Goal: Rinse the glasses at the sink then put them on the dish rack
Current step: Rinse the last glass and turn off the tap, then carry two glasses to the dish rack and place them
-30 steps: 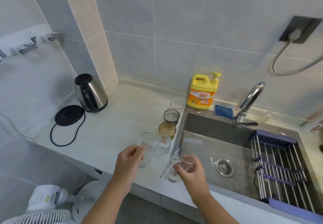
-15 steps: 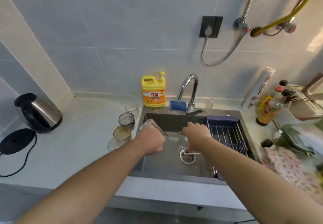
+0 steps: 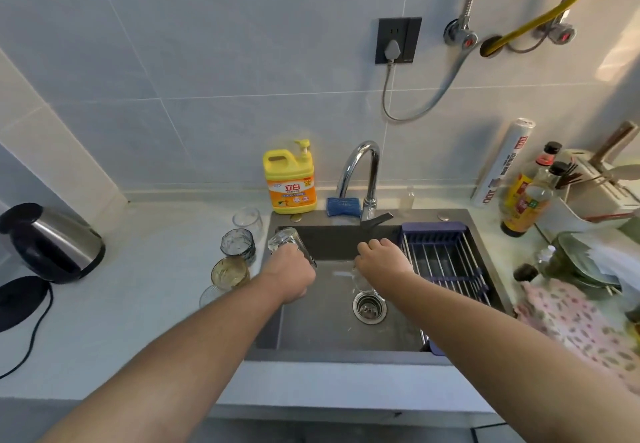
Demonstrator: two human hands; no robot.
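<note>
Grey-tiled wall and pale countertop [image 3: 138, 287] surround a dark steel sink [image 3: 311, 332].

1. Left hand [image 3: 289, 278]: fingers curled round a clear glass [image 3: 284, 240], held tilted above the sink's left edge.
2. Right hand [image 3: 381, 259]: grasps a second clear glass [image 3: 363, 281], which hangs below the palm over the basin, just above the drain [image 3: 369, 307].
3. Purple dish rack [image 3: 446, 259]: spans the right part of the sink, just beside the right hand.
4. Faucet [image 3: 360, 172]: stands behind the basin, its lever [image 3: 377, 218] just beyond the right knuckles.
5. Four more glasses stand in a row on the countertop beside the sink's left edge: a clear one [image 3: 247, 219], a dark grey one [image 3: 238, 245], an amber one [image 3: 229, 272] and one partly hidden by the left forearm [image 3: 209, 295].
6. Yellow detergent bottle [image 3: 290, 179] and blue sponge [image 3: 341, 206]: at the sink's back edge.
7. Kettle [image 3: 52, 242]: far left, beside its base [image 3: 20, 300].
</note>
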